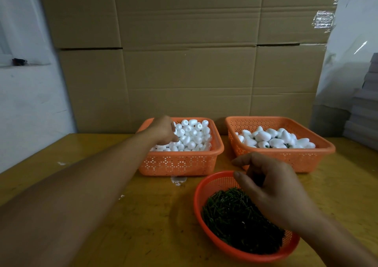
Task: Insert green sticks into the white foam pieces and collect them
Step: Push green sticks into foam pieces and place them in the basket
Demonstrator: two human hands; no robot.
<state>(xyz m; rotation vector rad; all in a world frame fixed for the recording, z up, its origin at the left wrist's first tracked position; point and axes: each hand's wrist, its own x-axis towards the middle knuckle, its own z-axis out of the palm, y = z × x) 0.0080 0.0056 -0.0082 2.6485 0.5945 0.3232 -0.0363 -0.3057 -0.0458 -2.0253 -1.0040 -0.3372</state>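
Orange baskets on a yellow wooden table (81,184), head view. Left basket (180,162), near the far edge, holds plain white foam pieces (194,135); the left hand (161,129) reaches into its left side, fingers curled down among the pieces, grasp hidden. Right basket (286,160), beside it, holds foam pieces with green stubs (274,139). Round basket (206,209), nearer the front edge, holds green sticks (235,215); the right hand (272,189) hovers above them, fingers loosely bent, thumb and forefinger apart, no stick visibly held. Cardboard (184,51) stands behind.
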